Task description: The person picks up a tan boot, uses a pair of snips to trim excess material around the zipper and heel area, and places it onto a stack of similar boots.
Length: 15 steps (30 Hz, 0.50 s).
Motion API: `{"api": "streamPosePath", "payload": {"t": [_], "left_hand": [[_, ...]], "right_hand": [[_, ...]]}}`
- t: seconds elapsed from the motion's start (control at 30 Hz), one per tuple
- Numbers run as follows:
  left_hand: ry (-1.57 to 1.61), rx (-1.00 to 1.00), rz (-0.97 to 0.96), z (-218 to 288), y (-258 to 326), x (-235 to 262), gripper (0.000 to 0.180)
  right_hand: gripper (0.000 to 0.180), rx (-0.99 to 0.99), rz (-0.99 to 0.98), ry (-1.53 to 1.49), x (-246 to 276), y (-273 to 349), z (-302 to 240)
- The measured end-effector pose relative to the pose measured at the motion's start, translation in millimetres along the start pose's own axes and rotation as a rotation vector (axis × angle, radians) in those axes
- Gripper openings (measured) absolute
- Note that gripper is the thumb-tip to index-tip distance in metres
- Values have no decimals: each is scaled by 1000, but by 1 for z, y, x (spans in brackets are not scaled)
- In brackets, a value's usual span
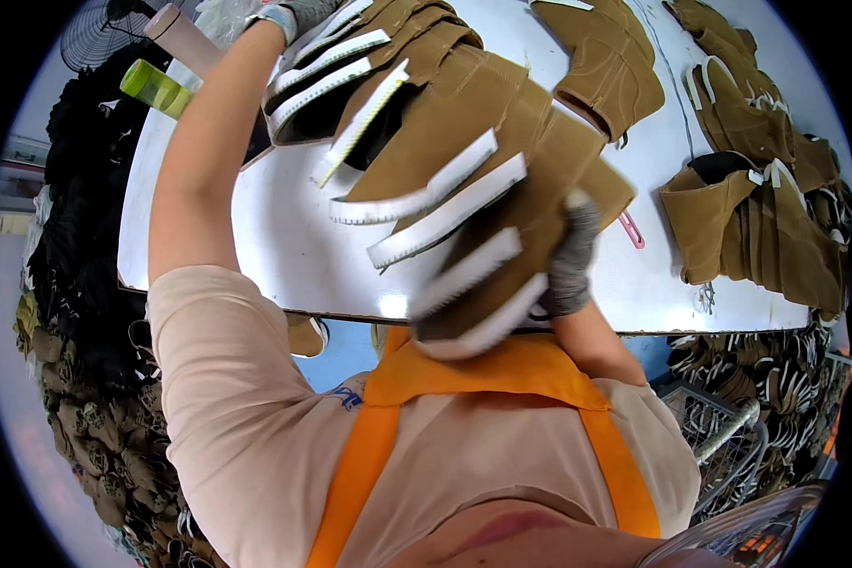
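Note:
A fanned row of brown suede boot uppers with white strips along their edges runs from the far left toward my body. My right hand, in a grey knit glove, is closed on the nearest boot upper, its thumb lying on top of the brown material. That near end is smeared by motion and hangs close to the table's front edge. My left arm stretches far forward, and my left hand, also gloved, is beside the far end of the row. Its fingers are partly cut off by the picture's upper edge.
The white table carries another brown upper at the back and more piles on the right. A pink-handled tool lies near the right hand. A green cup stands at left. Dark piles flank the table.

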<state>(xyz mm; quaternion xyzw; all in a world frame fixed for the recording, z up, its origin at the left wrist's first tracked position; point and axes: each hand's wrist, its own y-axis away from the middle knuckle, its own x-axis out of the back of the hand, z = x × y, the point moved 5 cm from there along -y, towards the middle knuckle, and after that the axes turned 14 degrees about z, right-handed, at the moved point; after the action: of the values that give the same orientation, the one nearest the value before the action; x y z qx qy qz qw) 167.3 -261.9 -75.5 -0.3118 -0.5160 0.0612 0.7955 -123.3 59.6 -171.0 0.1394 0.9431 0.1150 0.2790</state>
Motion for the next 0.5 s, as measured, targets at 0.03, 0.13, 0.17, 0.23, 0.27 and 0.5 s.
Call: {"api": "streamPosePath", "payload": {"t": [0.03, 0.13, 0.17, 0.23, 0.27, 0.5], "left_hand": [[8, -4, -3, 3, -3, -3, 50], [12, -8, -4, 4, -5, -8, 50], [10, -4, -2, 3, -5, -5, 50], [21, -2, -10, -2, -9, -5, 51], [17, -5, -6, -4, -15, 0, 51], [-4, -40, 47, -29, -77, -2, 52]], "right_hand": [[68, 56, -20, 29, 3, -2, 26], [72, 137, -139, 84, -29, 14, 46], [67, 138, -171, 78, -28, 13, 42], [63, 84, -223, 264, 11, 2, 41], [65, 88, -282, 357, 13, 5, 33], [67, 176, -732, 975, 31, 22, 23]]}}
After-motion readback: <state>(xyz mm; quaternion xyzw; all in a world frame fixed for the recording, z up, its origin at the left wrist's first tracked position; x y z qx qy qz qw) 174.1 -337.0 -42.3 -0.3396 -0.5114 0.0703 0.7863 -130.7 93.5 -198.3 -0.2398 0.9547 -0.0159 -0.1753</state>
